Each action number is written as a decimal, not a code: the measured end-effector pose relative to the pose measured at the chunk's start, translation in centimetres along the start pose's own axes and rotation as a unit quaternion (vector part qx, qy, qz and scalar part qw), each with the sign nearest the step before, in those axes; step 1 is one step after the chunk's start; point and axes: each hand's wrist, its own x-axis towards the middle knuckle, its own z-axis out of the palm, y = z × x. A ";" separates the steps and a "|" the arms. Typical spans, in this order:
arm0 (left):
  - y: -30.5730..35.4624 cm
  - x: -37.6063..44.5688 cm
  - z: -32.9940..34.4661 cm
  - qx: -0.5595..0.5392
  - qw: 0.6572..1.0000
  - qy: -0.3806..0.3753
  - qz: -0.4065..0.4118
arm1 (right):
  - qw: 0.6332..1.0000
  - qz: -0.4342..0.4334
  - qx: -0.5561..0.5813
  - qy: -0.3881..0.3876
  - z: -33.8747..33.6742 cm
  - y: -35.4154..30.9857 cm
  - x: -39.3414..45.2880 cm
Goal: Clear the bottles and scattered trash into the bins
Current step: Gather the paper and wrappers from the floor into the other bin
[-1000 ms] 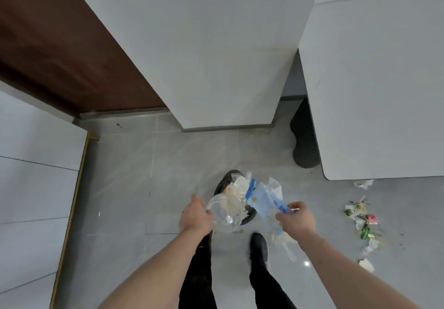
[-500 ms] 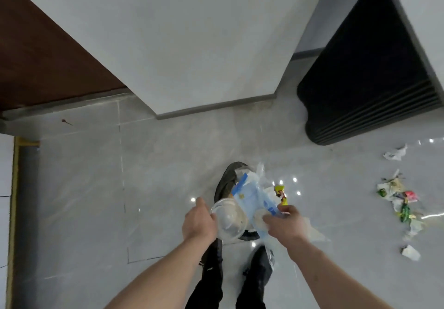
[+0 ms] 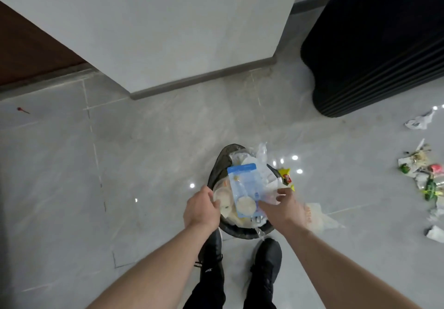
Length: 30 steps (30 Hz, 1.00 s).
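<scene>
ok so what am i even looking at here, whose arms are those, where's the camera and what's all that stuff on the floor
The camera is worn on a person's head, looking down, so the two bare arms are that person's own, with their black shoes below. No machine is involved.

They stand over a small black bin on a grey tiled floor. It is piled full of plastic rubbish. The left hand holds a clear plastic cup at the bin's edge. The right hand rests on a blue and clear plastic package lying on top of the pile.

More rubbish remains on the floor: a yellow wrapper beside the bin, a clear bag behind the right wrist, and scattered scraps of paper and wrappers at the right. The big dark ribbed thing at top right I cannot identify.
</scene>
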 end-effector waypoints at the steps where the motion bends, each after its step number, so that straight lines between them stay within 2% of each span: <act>1: -0.1 0.0 -0.4 0.006 1.000 -0.002 0.004 | 1.000 -0.003 -0.020 0.000 0.0 0.0 -0.3; 6: 0.2 -0.8 -2.8 0.020 0.999 -0.009 0.032 | 0.999 0.004 -0.040 -0.014 -1.2 -0.7 -2.2; 12: 2.3 -5.1 -6.3 0.013 0.999 -0.023 0.043 | 0.998 -0.028 -0.055 -0.013 -4.8 -1.4 -6.7; 19: 5.3 -17.6 -14.4 0.060 0.994 -0.053 0.068 | 0.995 -0.074 -0.072 -0.009 -13.4 -1.3 -18.3; 23: 7.5 -25.7 -19.0 0.089 0.989 -0.037 0.114 | 0.989 -0.115 -0.094 -0.024 -18.2 -0.1 -25.6; 26: 8.4 -30.4 -20.0 0.114 0.979 -0.039 0.163 | 0.984 -0.136 -0.114 -0.022 -20.6 1.5 -30.1; 30: 8.9 -34.5 -20.3 0.204 0.954 -0.047 0.216 | 0.983 -0.133 -0.128 0.004 -23.0 5.0 -34.6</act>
